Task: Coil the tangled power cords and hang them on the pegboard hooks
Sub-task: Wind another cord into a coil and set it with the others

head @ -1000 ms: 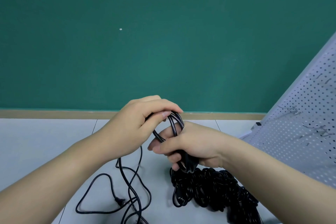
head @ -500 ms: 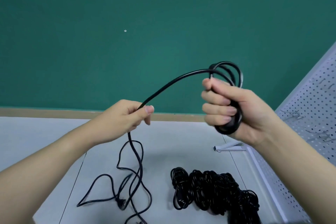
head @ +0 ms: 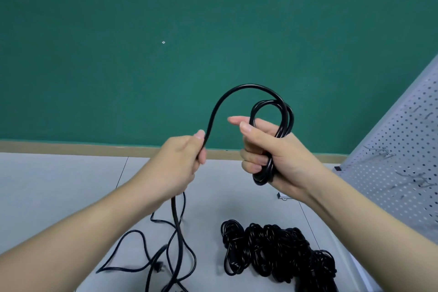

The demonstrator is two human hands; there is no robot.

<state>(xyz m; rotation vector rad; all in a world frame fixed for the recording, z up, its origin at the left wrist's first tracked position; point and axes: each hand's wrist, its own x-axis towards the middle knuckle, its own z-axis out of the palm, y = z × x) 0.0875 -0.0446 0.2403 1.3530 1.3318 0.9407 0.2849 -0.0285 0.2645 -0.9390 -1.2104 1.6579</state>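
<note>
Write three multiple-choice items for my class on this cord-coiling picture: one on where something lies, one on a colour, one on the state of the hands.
1. Where does the pile of coiled cords lie?
A. On the table, below the right hand
B. On the pegboard hooks
C. In the left hand

2. What colour is the wall behind the table?
A. White
B. Green
C. Red

3. What does the right hand hold?
A. Nothing, fingers straight
B. A pegboard hook
C. Several loops of black cord

Answers:
1 A: the pile rests on the grey table, while the pegboard hooks carry no cord.
2 B: the wall is dark green.
3 C: its fingers curl round the coil, while the left hand grips the cord's loose run.
</note>
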